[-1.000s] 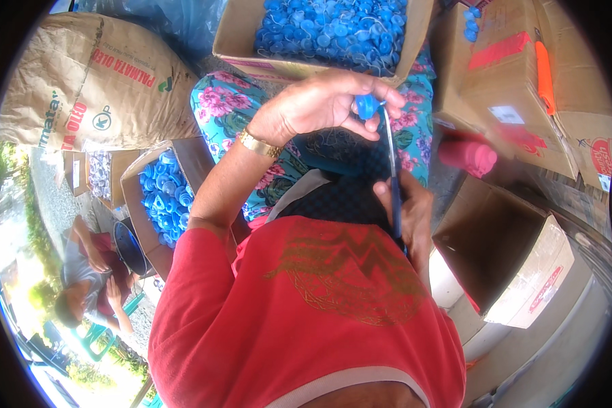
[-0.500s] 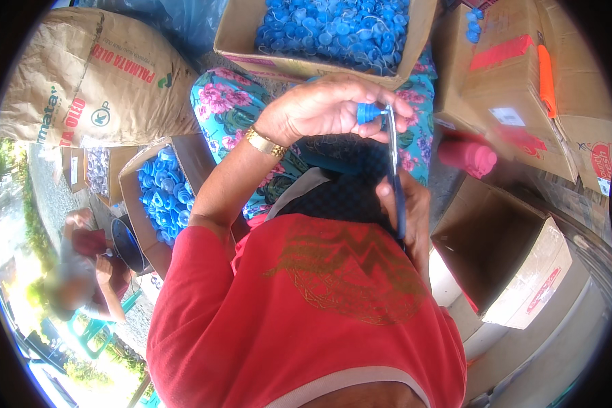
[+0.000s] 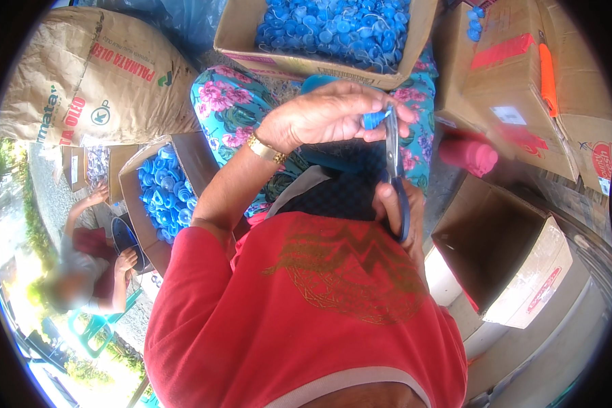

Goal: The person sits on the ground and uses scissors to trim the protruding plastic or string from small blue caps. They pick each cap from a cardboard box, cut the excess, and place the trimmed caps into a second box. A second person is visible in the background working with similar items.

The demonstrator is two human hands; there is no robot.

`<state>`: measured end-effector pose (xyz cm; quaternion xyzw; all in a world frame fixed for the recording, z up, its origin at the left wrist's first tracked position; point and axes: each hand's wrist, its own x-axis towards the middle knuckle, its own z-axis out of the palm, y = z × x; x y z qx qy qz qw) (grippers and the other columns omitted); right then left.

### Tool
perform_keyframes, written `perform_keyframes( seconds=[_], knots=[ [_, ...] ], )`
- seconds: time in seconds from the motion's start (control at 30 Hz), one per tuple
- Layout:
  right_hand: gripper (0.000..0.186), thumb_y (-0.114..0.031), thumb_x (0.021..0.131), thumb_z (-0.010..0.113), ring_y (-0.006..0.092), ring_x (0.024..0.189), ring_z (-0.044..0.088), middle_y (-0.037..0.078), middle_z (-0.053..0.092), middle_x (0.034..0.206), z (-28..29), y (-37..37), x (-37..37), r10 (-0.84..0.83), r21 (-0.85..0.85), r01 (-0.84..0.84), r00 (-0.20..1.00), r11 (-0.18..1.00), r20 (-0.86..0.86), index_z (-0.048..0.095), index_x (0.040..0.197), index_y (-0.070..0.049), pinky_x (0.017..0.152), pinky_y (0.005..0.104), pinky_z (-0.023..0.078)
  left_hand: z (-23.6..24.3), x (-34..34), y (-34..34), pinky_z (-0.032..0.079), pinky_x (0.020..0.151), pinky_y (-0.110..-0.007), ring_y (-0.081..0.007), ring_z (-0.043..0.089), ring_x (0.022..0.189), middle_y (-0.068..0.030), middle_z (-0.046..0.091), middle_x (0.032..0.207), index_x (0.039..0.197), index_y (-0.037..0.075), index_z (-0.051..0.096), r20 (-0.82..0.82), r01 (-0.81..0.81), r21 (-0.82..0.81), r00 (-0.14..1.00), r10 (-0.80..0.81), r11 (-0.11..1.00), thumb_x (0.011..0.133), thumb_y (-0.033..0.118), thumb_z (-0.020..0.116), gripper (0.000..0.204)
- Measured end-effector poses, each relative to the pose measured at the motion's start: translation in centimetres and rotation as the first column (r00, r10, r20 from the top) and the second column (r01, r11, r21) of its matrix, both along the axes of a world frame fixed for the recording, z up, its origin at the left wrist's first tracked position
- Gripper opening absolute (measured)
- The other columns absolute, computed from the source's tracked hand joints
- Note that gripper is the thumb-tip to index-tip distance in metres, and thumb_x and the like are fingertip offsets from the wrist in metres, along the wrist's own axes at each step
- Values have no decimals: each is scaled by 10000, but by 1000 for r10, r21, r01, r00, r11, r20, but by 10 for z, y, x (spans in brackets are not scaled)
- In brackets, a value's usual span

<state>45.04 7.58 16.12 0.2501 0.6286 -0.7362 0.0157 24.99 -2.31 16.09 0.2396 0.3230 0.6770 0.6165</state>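
We've got an open brown cardboard box (image 3: pixel 299 68) up front, piled with small round blue plastic pieces (image 3: pixel 336 30), and a second open brown box (image 3: pixel 200 163) at left heaped with chunkier blue plastic pieces (image 3: pixel 163 194). Our red-taped brown carton (image 3: pixel 479 81) has a few blue bits (image 3: pixel 474 28) on it, plus a long orange thing (image 3: pixel 547 80) along its edge.

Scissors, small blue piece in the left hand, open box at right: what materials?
Scissors: blades likely steel, shiny grey; handles probably plastic, smooth dark blue.
Small blue piece: probably plastic, even colour; rubber possible.
Open box: apparently cardboard, matte brown inside, pale outer flap.
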Motion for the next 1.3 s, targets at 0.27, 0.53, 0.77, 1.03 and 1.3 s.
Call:
perform_keyframes(
  seconds=[0.27, 0.53, 0.77, 1.03, 1.3],
  knots=[
    [470, -468, 842, 633, 53, 461, 341, -42, 402, 503, -1, -3, 1, -4, -81, 7, 999, 997, 42, 462, 617, -92, 415, 254, 225, -7, 4, -3, 400, 698, -238, -190, 542, 1028, -213, 580, 1123, 1202, -120, 510, -13, -38, 38, 999, 39, 999, 954, 220, 466, 423],
    [487, -489, 840, 620, 62, 438, 369, -23, 405, 486, -10, -3, 1, -1, -128, 5, 1000, 992, 26, 462, 615, -87, 402, 243, 256, -8, 7, -2, 406, 689, -252, -218, 542, 1054, -197, 568, 1161, 1174, -100, 540, 13, -76, 28, 997, 76, 997, 954, 199, 468, 378],
    [483, -477, 833, 640, 67, 435, 387, -21, 425, 483, -9, -5, -2, -12, -118, 17, 999, 993, 48, 471, 611, -83, 401, 240, 278, -17, 7, -7, 428, 771, -270, -254, 530, 1116, -188, 521, 1257, 1205, -84, 515, 78, -61, 41, 995, 57, 997, 970, 174, 460, 353],
    [497, -501, 847, 607, 68, 443, 405, -14, 434, 491, -19, -5, -3, 7, -82, -4, 1000, 997, 26, 479, 616, -80, 406, 237, 294, -22, 8, -6, 427, 791, -283, -237, 511, 1148, -181, 527, 1254, 1195, -74, 526, 79, -46, 23, 996, 44, 999, 968, 195, 461, 357],
    [489, -479, 870, 581, 95, 459, 443, 10, 460, 507, -18, 0, -8, -29, -143, 26, 999, 989, -21, 502, 634, -58, 412, 246, 359, -22, 26, -6, 410, 776, -224, -119, 470, 803, -159, 583, 1144, 1225, -104, 501, 117, 58, -46, 992, -53, 997, 939, 214, 506, 428]
  ],
)
